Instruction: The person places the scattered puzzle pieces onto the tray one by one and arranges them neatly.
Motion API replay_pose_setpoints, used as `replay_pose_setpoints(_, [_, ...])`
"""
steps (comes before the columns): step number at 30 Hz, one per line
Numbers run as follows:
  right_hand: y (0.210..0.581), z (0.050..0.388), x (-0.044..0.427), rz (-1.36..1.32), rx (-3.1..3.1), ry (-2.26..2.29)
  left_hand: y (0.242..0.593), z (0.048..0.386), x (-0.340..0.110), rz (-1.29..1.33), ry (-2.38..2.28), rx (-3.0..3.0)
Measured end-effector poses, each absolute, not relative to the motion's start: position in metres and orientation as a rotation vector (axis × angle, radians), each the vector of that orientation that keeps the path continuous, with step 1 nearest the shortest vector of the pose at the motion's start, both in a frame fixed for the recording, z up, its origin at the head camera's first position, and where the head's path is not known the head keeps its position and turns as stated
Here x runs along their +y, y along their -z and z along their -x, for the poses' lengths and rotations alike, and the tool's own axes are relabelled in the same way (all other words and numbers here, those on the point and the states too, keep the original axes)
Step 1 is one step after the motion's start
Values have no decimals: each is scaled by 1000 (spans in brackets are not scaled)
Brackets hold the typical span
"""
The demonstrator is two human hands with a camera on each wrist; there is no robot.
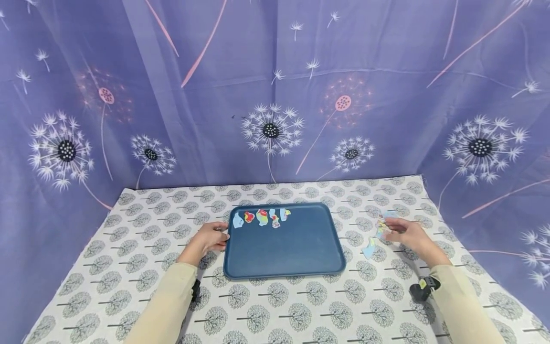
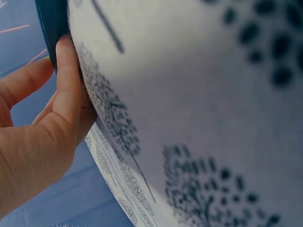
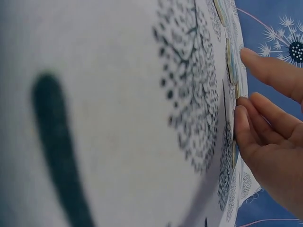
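A dark blue tray lies on the patterned cloth. My left hand is at its left edge; in the left wrist view the thumb and forefinger pinch the tray's rim. Several irregular, brightly printed puzzle pieces lie in a row along the tray's far left side. To the right of the tray, my right hand hovers low over more puzzle pieces on the cloth. In the right wrist view its fingertips touch a flat piece, with the thumb held apart. The hand partly hides these pieces.
A white cloth printed with grey trees covers the table. Behind it hangs a purple curtain with dandelion patterns. A black wrist camera sits by the right sleeve.
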State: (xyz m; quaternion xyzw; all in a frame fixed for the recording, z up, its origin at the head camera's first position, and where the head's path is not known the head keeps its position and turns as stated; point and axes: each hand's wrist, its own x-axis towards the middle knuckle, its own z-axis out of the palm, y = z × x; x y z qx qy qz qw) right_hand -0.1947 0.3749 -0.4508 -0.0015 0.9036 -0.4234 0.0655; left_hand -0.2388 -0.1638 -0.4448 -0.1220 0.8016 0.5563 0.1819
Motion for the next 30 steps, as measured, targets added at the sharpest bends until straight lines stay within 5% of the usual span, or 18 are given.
replay_pose_setpoints(30, [452,202,373,15,2673,1370,444,237,-163,351,-1570,2273])
